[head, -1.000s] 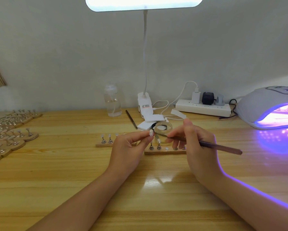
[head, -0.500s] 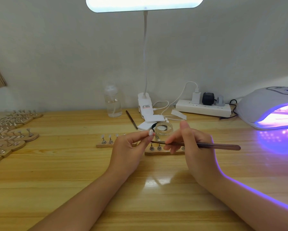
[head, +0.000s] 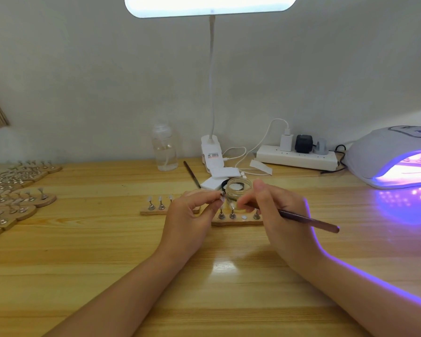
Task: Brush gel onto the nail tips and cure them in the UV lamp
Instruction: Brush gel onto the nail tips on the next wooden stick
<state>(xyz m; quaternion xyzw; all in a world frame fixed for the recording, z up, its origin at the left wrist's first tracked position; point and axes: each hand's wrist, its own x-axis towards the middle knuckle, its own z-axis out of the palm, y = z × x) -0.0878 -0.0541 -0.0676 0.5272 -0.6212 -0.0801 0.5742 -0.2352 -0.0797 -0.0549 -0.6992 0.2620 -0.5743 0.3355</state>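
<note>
Two bare hands meet over the middle of the wooden table (head: pixel 82 276) in the head view. The left hand (head: pixel 188 221) pinches a small metal nail stand (head: pixel 221 196) between thumb and fingertips, its grip closed on the stand; whether a nail tip sits on it is too small to tell. The right hand (head: pixel 281 215) has its grip curled round a dark brush (head: pixel 309 220), whose handle slants out to the right while its bristle end is hidden behind the fingers. Just beyond both hands stands an open glass gel jar (head: pixel 238 190). A wooden holder strip (head: pixel 237 221) with several stands lies under the fingers, and a second strip (head: pixel 155 210) lies to its left. At the far right the UV lamp (head: pixel 394 156) glows purple, with strips visible inside it.
</note>
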